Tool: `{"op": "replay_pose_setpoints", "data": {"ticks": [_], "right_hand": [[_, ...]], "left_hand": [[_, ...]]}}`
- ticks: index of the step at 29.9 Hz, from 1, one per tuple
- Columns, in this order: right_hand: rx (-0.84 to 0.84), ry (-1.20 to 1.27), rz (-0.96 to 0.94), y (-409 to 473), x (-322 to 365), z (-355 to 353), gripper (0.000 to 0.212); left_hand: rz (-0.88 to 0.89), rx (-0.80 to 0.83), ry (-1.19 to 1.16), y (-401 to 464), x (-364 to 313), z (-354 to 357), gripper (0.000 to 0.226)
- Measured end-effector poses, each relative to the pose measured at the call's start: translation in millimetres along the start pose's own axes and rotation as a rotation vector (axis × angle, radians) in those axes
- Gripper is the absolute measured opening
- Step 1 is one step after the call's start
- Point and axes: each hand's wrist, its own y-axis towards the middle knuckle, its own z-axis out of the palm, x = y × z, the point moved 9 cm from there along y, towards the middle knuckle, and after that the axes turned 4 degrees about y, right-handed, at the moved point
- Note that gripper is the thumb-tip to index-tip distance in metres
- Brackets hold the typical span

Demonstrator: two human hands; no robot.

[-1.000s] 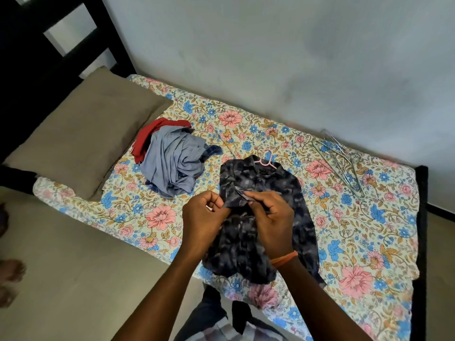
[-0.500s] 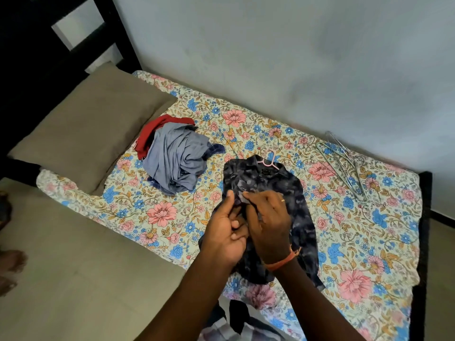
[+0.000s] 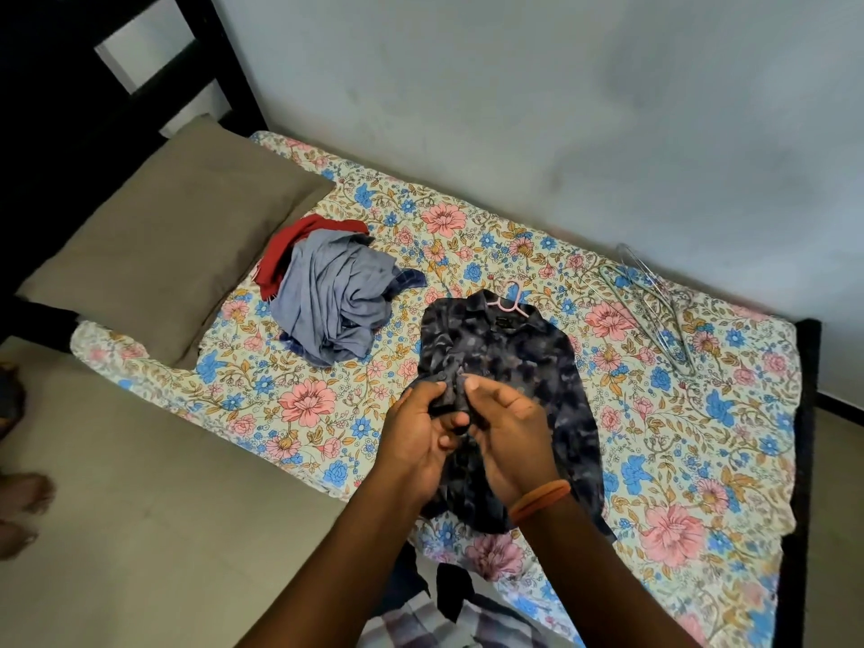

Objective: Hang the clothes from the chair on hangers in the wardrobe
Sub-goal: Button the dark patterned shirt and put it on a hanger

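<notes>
Both hands have slid lower down the front of the dark shirt [image 3: 523, 367] since a second ago, from near the collar to about the middle of the chest. From my remote seat I see the shirt lying flat on the flowered bedsheet [image 3: 701, 460], collar toward the wall, with a pink hanger [image 3: 512, 301] inside it; only the hook and a bit of the shoulder bar poke out at the neck. My left hand [image 3: 423, 441] pinches a fold of the shirt's front edge between thumb and fingers, and my right hand [image 3: 507, 430] is closed on the cloth just beside it, the two hands touching. I cannot tell whether a button is between the fingers; that spot is too dark. An orange band [image 3: 540, 500] circles the right wrist.

Left of the shirt, near it but apart, sits a heap of clothes [image 3: 336, 297]: a grey-blue garment on top, a red one [image 3: 290, 247] under its far edge. Right of the shirt, close to the wall, lie several metal hangers [image 3: 654, 301] in a loose bunch. A tan pillow [image 3: 173, 245] rests at the head of the bed, against the dark bed frame [image 3: 56, 109]. Bare toes [image 3: 23, 493] show at the left edge on the floor.
</notes>
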Motion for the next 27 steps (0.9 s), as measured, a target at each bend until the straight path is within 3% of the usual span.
{"op": "replay_pose_setpoints", "data": {"ticks": [4,8,11,16,22,27], "right_hand": [[-0.074,-0.152,-0.183,-8,14,-3,0.022],[-0.135,0.024,-0.103,-9,1,-8,0.01],[-0.119,0.007,-0.101,-10,0,-8,0.008],[-0.122,-0.215,-0.243,-14,18,-9,0.01],[-0.1,-0.403,-0.404,-16,44,-7,0.003],[-0.027,-0.682,-0.582,-19,51,6,0.013]], "left_hand": [[-0.044,0.059,-0.013,-1,3,3,0.013],[-0.038,0.036,-0.065,2,1,-2,0.011],[0.057,0.038,0.048,-3,-9,1,0.005],[0.221,-0.008,0.225,-12,-22,-1,0.014],[0.278,-0.017,0.289,-13,-23,2,0.009],[0.347,-0.067,0.41,-13,-20,0,0.01]]}}
